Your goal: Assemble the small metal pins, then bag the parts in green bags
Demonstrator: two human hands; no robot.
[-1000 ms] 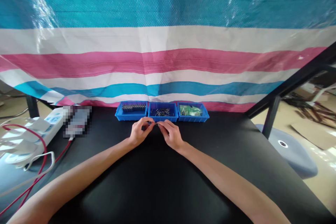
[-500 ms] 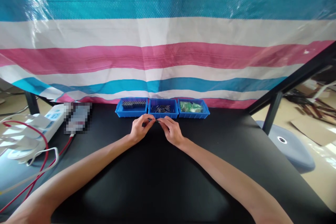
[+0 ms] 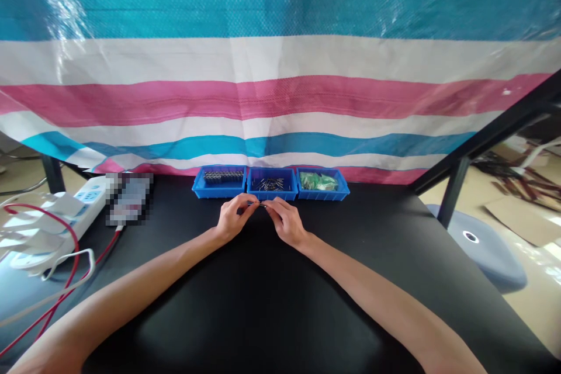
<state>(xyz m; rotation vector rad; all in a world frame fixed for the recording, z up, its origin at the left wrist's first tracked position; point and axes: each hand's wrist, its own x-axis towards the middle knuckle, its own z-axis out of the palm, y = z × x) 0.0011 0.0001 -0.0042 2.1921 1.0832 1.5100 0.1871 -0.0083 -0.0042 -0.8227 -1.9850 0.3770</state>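
Note:
My left hand (image 3: 235,217) is closed, its thumb and fingers pinching a small metal part (image 3: 250,203), mostly covered by the fingers. Fingertip to fingertip with it, my right hand (image 3: 286,220) pinches a thin dark metal piece (image 3: 262,205) at the same spot. Whether these are one part or two I cannot tell. Both hands are just in front of the middle blue bin (image 3: 272,194), which contains loose thin metal pins (image 3: 272,183). In the left blue bin (image 3: 219,191) lie rows of small ridged metal cylinders (image 3: 223,176). Green-and-white packets (image 3: 319,181) fill the right blue bin (image 3: 323,194).
A white power strip (image 3: 90,198) with plugs and red and white cables stands at the left, beside a pixelated device (image 3: 129,198). A striped sheet (image 3: 280,99) hangs behind the bins. Past the black table's (image 3: 272,304) right edge is a grey stool (image 3: 486,251).
The hands keep the same pinch in front of the middle bin. The whole view has shifted very slightly, with the scene a little lower.

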